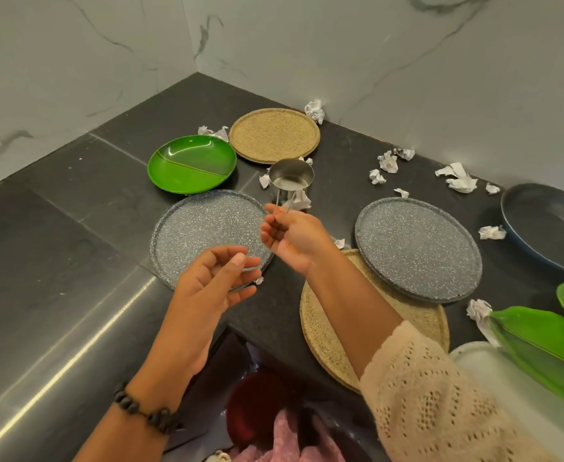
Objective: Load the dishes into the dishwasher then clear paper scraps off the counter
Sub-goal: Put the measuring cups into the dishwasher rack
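Steel measuring cup [291, 179] pinched by its handle in right hand [293, 238], held above speckled grey plate [207, 228], left hand [214, 278] loosely curled, holding nothing, no writing legible

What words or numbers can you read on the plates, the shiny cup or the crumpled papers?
None can be read anywhere.
The metal measuring cup held by the right hand: no marking shows on it.
The green plate, grey speckled plates and woven mats: only patterns, no writing.
The paper scraps: faint dark marks, too small and crumpled to read.
The left hand holds nothing.
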